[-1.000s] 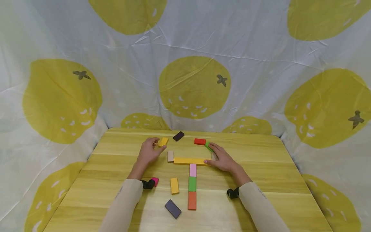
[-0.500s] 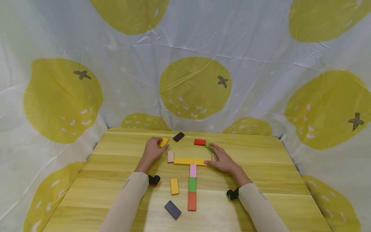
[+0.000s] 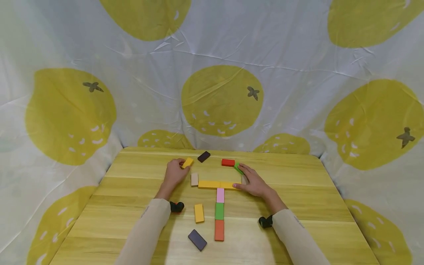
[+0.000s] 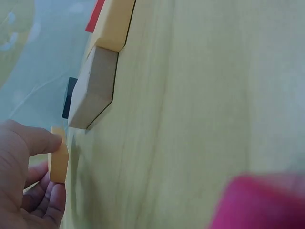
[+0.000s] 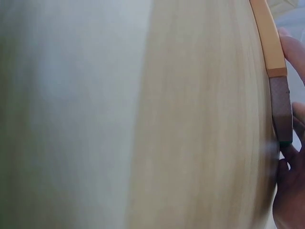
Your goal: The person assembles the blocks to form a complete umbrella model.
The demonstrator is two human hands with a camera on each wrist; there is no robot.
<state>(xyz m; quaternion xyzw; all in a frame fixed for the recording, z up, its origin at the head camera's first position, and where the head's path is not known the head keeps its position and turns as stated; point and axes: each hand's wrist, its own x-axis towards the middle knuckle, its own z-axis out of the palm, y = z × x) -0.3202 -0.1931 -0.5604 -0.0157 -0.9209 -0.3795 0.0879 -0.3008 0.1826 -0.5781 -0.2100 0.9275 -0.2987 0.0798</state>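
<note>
My left hand (image 3: 173, 172) pinches a yellow block (image 3: 188, 162) near the back of the table; the left wrist view shows this yellow block (image 4: 58, 164) between thumb and fingers. My right hand (image 3: 254, 183) lies over the right end of a block layout, its fingers on a green block (image 3: 237, 168) and its thumb against a yellow block (image 3: 228, 185). Partly hidden under that hand is a plain wood block (image 3: 245, 179). Another plain wood block (image 3: 194, 179) ends the row on the left. A stem of pink (image 3: 220, 195), green and orange-red blocks runs toward me.
Beyond the row lie a red block (image 3: 228, 162) and a black block (image 3: 203, 156). Closer to me are a loose yellow block (image 3: 199, 213) and a dark grey block (image 3: 197, 240). A magenta block (image 4: 257, 205) sits beneath my left wrist. A lemon-print curtain (image 3: 222, 99) surrounds the table.
My left hand has moved slightly right, and its fingers have closed on the yellow block. The right hand has stayed in place on the blocks.
</note>
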